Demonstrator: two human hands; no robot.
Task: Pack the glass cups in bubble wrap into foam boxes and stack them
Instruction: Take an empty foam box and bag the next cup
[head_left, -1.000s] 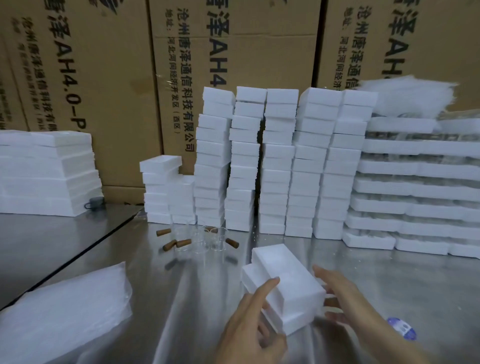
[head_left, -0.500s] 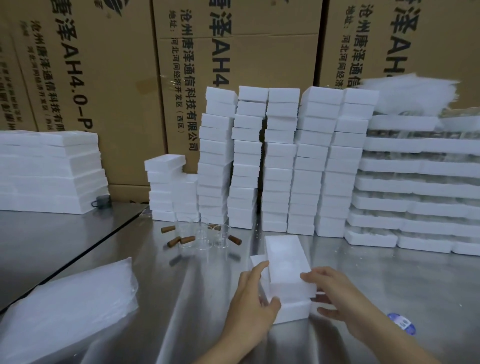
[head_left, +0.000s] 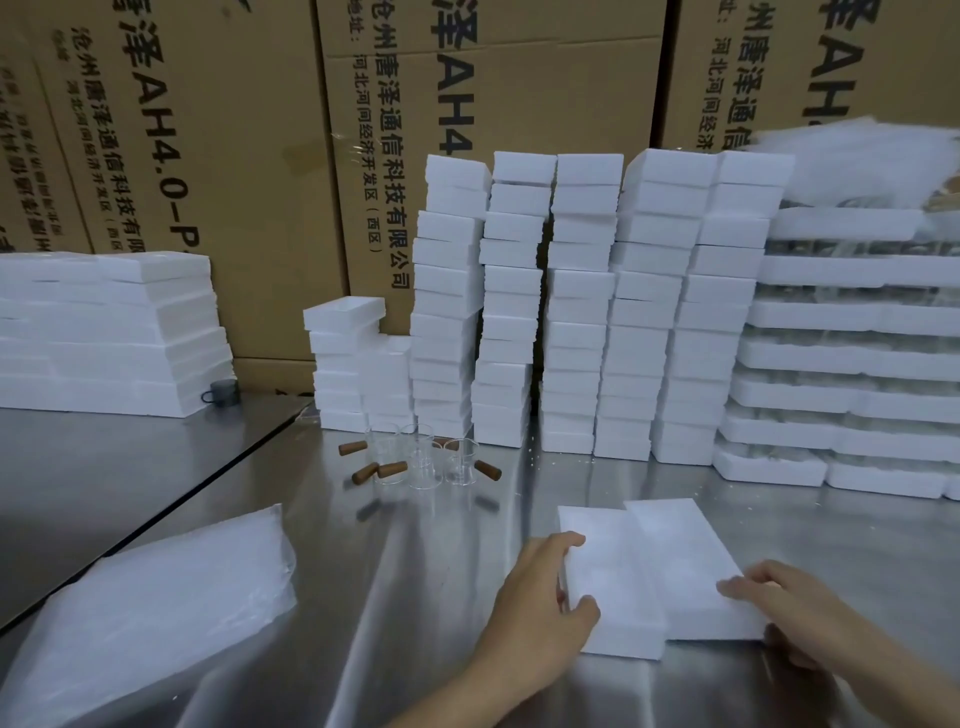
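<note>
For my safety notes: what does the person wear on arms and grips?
The left grip and right grip are bare hands: no gloves, no rings seen. Both forearms are bare too, with no sleeve, watch or band in the frame.

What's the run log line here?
left hand: grips left foam half | right hand: holds right foam half | layout: side by side on table | glass cups: bare, not packed

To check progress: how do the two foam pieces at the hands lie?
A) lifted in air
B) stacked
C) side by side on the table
C: the left piece and right piece lie side by side on the table, left hand gripping one, right hand the other.
</note>
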